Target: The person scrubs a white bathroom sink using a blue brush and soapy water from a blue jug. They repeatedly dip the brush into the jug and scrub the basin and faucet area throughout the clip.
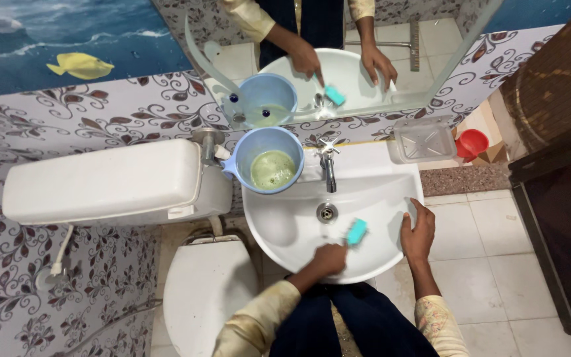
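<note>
— What are the hands doing, from where you stand?

— The left hand point(328, 259) is curled shut around the handle of a turquoise scrub brush point(356, 231), with the brush head pressed to the inside of the white washbasin point(279, 228), just right of the drain point(326, 212). The right hand point(418, 231) holds nothing; it lies fairly open, fingers together, flat on the basin's right rim.

— Which way does the brush point?

— Its long axis slants from the fist up and to the right, head end away from the person, towards the back of the bowl.

— And around it?

— A chrome tap point(327, 165) stands behind the drain. A blue mug point(269, 160) with greenish liquid sits on the basin's back left corner. To the left are a white toilet point(206, 291) and its cistern point(100, 182). Beyond, a mirror point(365, 59) on the patterned floral wall, a clear soap dish point(424, 140) on the right, a red cup point(473, 142) past it.
</note>
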